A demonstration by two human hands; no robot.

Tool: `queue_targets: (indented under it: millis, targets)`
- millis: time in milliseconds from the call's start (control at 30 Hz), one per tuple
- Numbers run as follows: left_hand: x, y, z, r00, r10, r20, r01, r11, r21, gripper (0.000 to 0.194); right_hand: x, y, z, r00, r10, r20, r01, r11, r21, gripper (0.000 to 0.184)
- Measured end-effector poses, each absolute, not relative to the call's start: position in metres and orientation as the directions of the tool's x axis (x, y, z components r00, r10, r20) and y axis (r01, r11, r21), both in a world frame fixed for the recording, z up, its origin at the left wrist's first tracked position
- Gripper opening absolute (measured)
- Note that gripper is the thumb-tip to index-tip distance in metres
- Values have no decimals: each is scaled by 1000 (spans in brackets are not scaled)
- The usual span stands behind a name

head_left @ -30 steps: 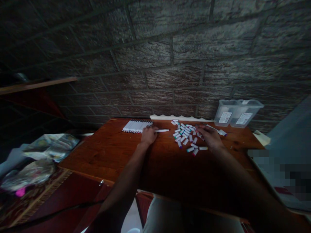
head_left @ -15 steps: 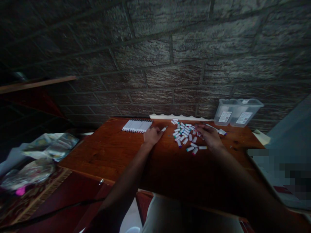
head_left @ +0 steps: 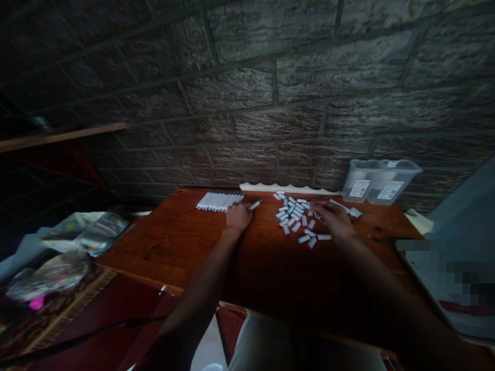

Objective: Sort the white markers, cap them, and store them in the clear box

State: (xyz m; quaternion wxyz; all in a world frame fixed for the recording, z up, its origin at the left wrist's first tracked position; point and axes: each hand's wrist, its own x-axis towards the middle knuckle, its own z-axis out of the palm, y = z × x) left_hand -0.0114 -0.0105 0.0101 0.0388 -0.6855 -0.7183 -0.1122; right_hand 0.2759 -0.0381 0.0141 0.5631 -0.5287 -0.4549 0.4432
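My left hand is closed around an uncapped marker, whose dark tip points up and to the right. Just behind that hand, a row of white marker bodies lies side by side on the table. My right hand hovers at the right side of a loose heap of white marker caps with coloured ends. Its thumb and fingers are pinched together, and whatever is between them is too dim to make out. Beyond the right hand lie a slim white marker and a purple-ended cap.
Two clear plastic containers with labels stand at the table's back right. A white wavy-edged strip runs along the brick wall. Plastic bags lie left of the wooden table. A shelf edge juts out at left.
My left hand has shifted slightly left with the marker, closer to the row of marker bodies. My right hand stays at the caps, its fingers pinched. The view has tilted a little.
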Motion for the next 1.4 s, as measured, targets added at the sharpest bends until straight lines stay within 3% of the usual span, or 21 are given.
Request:
queue_targets:
  millis: [133, 267, 367, 567, 700, 933, 1167, 1400]
  targets:
    - [-4, -12, 8, 108, 969, 220, 987, -131, 94, 33, 277, -38, 13, 194, 980, 40, -39, 49, -998, 38]
    - [-3, -12, 7, 169, 955, 244, 970, -205, 128, 27, 277, -38, 13, 182, 983, 27, -48, 36, -998, 39]
    - [-6, -9, 6, 127, 959, 252, 969, -175, 176, 24, 276, -37, 12, 182, 983, 14, -66, 26, -997, 35]
    - [-20, -4, 6, -101, 956, 276, 982, 51, 180, 23, 274, -39, 15, 194, 981, -13, -93, 6, -996, 31]
    - [-23, -8, 10, -133, 957, 259, 981, 89, 173, 27, 275, -43, 19, 198, 980, -8, -45, 1, -999, 36]
    - [-23, -13, 14, -112, 977, 179, 973, 71, 219, 27, 274, -40, 16, 194, 981, -2, -69, 12, -998, 43]
    - [-21, -8, 8, -108, 966, 237, 978, 60, 201, 25, 274, -39, 12, 183, 983, 19, -35, 25, -999, 46]
    - [-14, -7, 1, -6, 968, 253, 931, -87, 355, 22, 275, -39, 11, 163, 987, 12, -41, 19, -999, 46]
